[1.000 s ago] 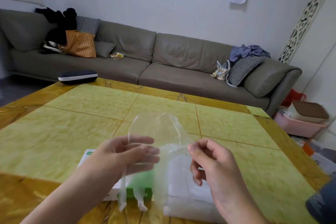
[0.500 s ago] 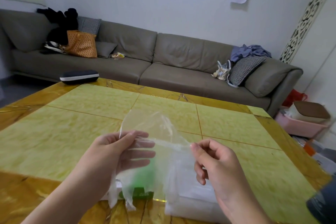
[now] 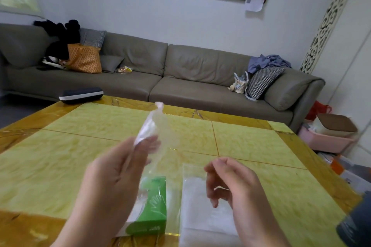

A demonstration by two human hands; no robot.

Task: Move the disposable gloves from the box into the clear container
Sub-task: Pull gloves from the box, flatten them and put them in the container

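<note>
While the left hand (image 3: pixel 118 168) pinches a clear glove (image 3: pixel 154 126) at center frame, its loose end flung upward, the right hand (image 3: pixel 230 182) hangs loosely curled, holding nothing. Below them the green glove box (image 3: pixel 154 206) sits just left of the clear container (image 3: pixel 198 206) on the yellow bench (image 3: pixel 261 146). Grey sofa (image 3: pixel 180 78) across the upper frame.

Yellow-green marble table (image 3: pixel 60 166) with amber borders. On it sit a green glove box (image 3: pixel 154 206), a clear container (image 3: pixel 200 216) just beside, and a dark case (image 3: pixel 81 95) at the far-left edge.
</note>
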